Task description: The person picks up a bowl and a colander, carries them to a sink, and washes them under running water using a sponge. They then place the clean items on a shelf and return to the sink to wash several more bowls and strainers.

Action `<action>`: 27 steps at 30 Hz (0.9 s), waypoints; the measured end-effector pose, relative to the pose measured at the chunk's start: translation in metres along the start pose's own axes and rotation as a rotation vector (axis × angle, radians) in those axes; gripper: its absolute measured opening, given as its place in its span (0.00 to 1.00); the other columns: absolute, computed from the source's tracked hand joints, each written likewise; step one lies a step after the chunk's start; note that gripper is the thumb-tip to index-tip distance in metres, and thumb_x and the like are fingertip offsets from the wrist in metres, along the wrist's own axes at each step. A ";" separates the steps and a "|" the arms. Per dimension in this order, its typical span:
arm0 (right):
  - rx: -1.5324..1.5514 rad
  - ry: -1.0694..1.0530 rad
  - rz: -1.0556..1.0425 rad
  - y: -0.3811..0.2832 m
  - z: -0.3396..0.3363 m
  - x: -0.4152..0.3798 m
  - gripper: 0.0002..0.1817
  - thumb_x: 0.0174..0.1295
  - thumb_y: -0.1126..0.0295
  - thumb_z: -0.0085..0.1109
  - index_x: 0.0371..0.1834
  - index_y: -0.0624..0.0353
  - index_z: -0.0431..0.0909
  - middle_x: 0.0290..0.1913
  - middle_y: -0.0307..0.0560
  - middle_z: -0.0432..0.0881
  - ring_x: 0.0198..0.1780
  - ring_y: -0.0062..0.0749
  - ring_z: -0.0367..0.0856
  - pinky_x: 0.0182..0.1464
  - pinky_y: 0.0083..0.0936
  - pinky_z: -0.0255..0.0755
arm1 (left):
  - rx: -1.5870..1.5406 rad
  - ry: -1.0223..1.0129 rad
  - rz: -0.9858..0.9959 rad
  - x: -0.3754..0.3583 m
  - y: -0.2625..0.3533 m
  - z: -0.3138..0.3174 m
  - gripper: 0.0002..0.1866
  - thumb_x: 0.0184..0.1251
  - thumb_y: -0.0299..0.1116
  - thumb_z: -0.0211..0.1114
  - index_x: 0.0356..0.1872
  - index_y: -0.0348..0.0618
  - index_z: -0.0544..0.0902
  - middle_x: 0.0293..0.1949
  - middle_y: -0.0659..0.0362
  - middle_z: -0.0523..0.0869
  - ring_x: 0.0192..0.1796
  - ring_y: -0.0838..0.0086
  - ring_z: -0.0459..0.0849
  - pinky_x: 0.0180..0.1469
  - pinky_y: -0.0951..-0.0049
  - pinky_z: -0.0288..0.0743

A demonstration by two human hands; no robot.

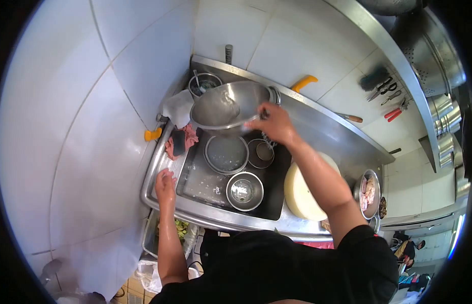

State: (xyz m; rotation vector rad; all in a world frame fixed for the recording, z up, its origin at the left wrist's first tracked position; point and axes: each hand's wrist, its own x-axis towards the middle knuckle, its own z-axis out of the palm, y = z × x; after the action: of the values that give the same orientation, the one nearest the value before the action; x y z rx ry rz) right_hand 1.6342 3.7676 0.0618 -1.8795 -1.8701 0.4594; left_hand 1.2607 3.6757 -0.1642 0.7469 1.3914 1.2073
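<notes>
A large metal bowl (pixel 215 109) is tilted above the back of the sink, and my right hand (pixel 274 123) grips its right-hand rim. My left hand (pixel 165 186) hovers by the sink's left edge, fingers loosely bent and apart, with nothing visible in it. Nearest to it are a dark scrubbing pad (pixel 178 143) and a pink cloth (pixel 190 134) on the ledge. Inside the sink (pixel 198 177) stand a round pan of cloudy water (pixel 226 152), a smaller metal bowl with clear liquid (pixel 244 191) and a round strainer (pixel 261 152).
A thick round cream-coloured block (pixel 304 192) stands right of the sink, under my right forearm. Farther right is a bowl of raw meat (pixel 368 192). A small pot (pixel 203 83) sits in the back corner. Overhead, a metal shelf (pixel 398 55) holds pots. A bin with green scraps (pixel 180 230) stands below.
</notes>
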 end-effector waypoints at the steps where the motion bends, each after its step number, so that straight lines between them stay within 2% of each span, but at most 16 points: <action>1: -0.102 -0.006 -0.049 -0.015 -0.007 0.020 0.35 0.41 0.43 0.83 0.41 0.60 0.79 0.35 0.53 0.82 0.40 0.44 0.81 0.45 0.39 0.75 | -0.010 -0.006 0.009 -0.007 -0.001 -0.008 0.20 0.80 0.41 0.59 0.63 0.39 0.76 0.52 0.53 0.84 0.49 0.73 0.83 0.52 0.74 0.76; 3: -0.269 0.035 -0.100 -0.048 -0.019 0.059 0.35 0.40 0.43 0.83 0.43 0.59 0.81 0.42 0.60 0.82 0.47 0.52 0.82 0.50 0.43 0.77 | 0.008 -0.027 0.067 -0.020 -0.004 -0.021 0.19 0.80 0.39 0.59 0.62 0.36 0.77 0.52 0.52 0.85 0.48 0.72 0.83 0.53 0.73 0.76; 5: -0.434 -0.039 -0.108 -0.094 -0.035 0.082 0.34 0.44 0.46 0.82 0.46 0.61 0.82 0.56 0.74 0.78 0.60 0.59 0.80 0.59 0.45 0.76 | 0.012 -0.037 0.074 -0.033 0.000 -0.027 0.19 0.80 0.39 0.59 0.60 0.35 0.78 0.51 0.53 0.85 0.47 0.72 0.83 0.52 0.73 0.76; 6: -0.438 -0.033 -0.109 -0.108 -0.038 0.092 0.34 0.44 0.46 0.82 0.46 0.61 0.82 0.56 0.74 0.78 0.60 0.59 0.80 0.59 0.45 0.76 | 0.022 -0.042 0.075 -0.037 0.001 -0.030 0.18 0.80 0.38 0.59 0.58 0.33 0.79 0.50 0.53 0.86 0.47 0.72 0.84 0.52 0.73 0.76; 8: -0.753 -0.130 -0.340 -0.131 -0.041 0.110 0.33 0.47 0.54 0.81 0.51 0.66 0.83 0.65 0.89 0.67 0.66 0.69 0.75 0.62 0.46 0.77 | 0.077 -0.058 0.086 -0.043 -0.002 -0.037 0.17 0.80 0.38 0.60 0.57 0.34 0.80 0.48 0.54 0.86 0.46 0.73 0.83 0.52 0.74 0.76; 9: -0.756 -0.129 -0.340 -0.141 -0.040 0.117 0.33 0.47 0.54 0.81 0.51 0.66 0.83 0.65 0.89 0.67 0.66 0.69 0.75 0.62 0.46 0.77 | 0.136 -0.073 0.091 -0.046 -0.003 -0.040 0.17 0.79 0.38 0.60 0.56 0.34 0.81 0.46 0.56 0.86 0.46 0.73 0.83 0.52 0.74 0.75; 11: -0.906 -0.166 -0.364 -0.154 -0.037 0.126 0.31 0.49 0.62 0.79 0.52 0.72 0.83 0.70 0.95 0.55 0.67 0.80 0.71 0.59 0.48 0.80 | 0.142 -0.098 0.122 -0.054 -0.003 -0.046 0.16 0.79 0.37 0.61 0.55 0.34 0.81 0.45 0.57 0.87 0.46 0.74 0.83 0.52 0.74 0.75; 12: -0.906 -0.166 -0.362 -0.159 -0.034 0.128 0.31 0.49 0.62 0.79 0.52 0.72 0.83 0.70 0.95 0.55 0.67 0.80 0.71 0.59 0.48 0.80 | 0.149 -0.121 0.157 -0.058 -0.003 -0.048 0.15 0.78 0.37 0.62 0.54 0.35 0.82 0.44 0.58 0.87 0.45 0.75 0.83 0.52 0.75 0.75; 14: -1.151 -0.034 -0.468 -0.162 -0.027 0.133 0.26 0.48 0.67 0.76 0.50 0.73 0.85 0.72 0.94 0.52 0.63 0.85 0.73 0.54 0.50 0.83 | 0.176 -0.134 0.173 -0.064 -0.003 -0.049 0.15 0.77 0.37 0.63 0.54 0.35 0.82 0.43 0.58 0.87 0.45 0.75 0.83 0.51 0.75 0.75; 17: -1.143 0.139 -0.560 -0.168 -0.022 0.135 0.23 0.50 0.70 0.72 0.48 0.74 0.86 0.75 0.92 0.48 0.63 0.84 0.74 0.52 0.49 0.84 | 0.209 -0.169 0.218 -0.073 -0.009 -0.053 0.15 0.76 0.36 0.64 0.54 0.36 0.82 0.43 0.58 0.87 0.45 0.76 0.83 0.51 0.75 0.76; 18: -1.141 0.140 -0.557 -0.173 -0.026 0.128 0.23 0.50 0.70 0.72 0.48 0.74 0.86 0.75 0.92 0.48 0.63 0.84 0.74 0.52 0.49 0.84 | 0.214 -0.188 0.246 -0.075 -0.011 -0.054 0.15 0.76 0.35 0.64 0.54 0.36 0.82 0.43 0.58 0.87 0.45 0.76 0.83 0.51 0.74 0.76; 20: -1.404 0.070 -0.592 -0.182 -0.035 0.110 0.13 0.62 0.72 0.60 0.48 0.62 0.85 0.78 0.85 0.46 0.61 0.82 0.75 0.57 0.49 0.82 | 0.235 -0.191 0.223 -0.081 -0.013 -0.054 0.15 0.76 0.35 0.64 0.55 0.36 0.82 0.43 0.57 0.87 0.46 0.75 0.84 0.52 0.74 0.76; 21: -1.398 0.075 -0.586 -0.178 -0.036 0.100 0.13 0.62 0.72 0.60 0.48 0.62 0.85 0.78 0.85 0.46 0.61 0.82 0.75 0.57 0.49 0.82 | 0.254 -0.192 0.201 -0.085 -0.008 -0.053 0.15 0.75 0.34 0.64 0.55 0.36 0.81 0.43 0.57 0.87 0.47 0.74 0.84 0.52 0.74 0.77; 23: -1.227 0.162 -0.651 -0.169 -0.044 0.074 0.15 0.59 0.69 0.65 0.48 0.61 0.85 0.78 0.81 0.50 0.60 0.77 0.78 0.56 0.47 0.83 | 0.285 -0.204 0.220 -0.099 0.012 -0.051 0.15 0.75 0.33 0.64 0.57 0.36 0.81 0.45 0.55 0.88 0.48 0.73 0.85 0.53 0.73 0.77; 25: -0.964 0.079 -0.425 -0.161 -0.056 0.038 0.19 0.57 0.60 0.71 0.47 0.61 0.84 0.76 0.76 0.56 0.57 0.69 0.81 0.57 0.47 0.81 | 0.311 -0.215 0.250 -0.105 0.028 -0.049 0.16 0.75 0.32 0.64 0.58 0.36 0.80 0.47 0.54 0.88 0.49 0.72 0.85 0.54 0.72 0.78; 27: -0.671 0.144 -0.273 -0.142 -0.073 -0.014 0.28 0.51 0.49 0.77 0.44 0.61 0.82 0.64 0.68 0.74 0.52 0.59 0.84 0.53 0.46 0.80 | 0.254 -0.215 0.271 -0.108 0.039 -0.048 0.18 0.74 0.30 0.65 0.60 0.36 0.78 0.51 0.51 0.87 0.52 0.71 0.86 0.56 0.71 0.78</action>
State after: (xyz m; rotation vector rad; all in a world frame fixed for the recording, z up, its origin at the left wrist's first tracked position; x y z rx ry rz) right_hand 1.5519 3.7458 0.1974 -1.9107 -2.3113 -0.4393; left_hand 1.2299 3.5746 -0.0989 1.2391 1.3056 1.1262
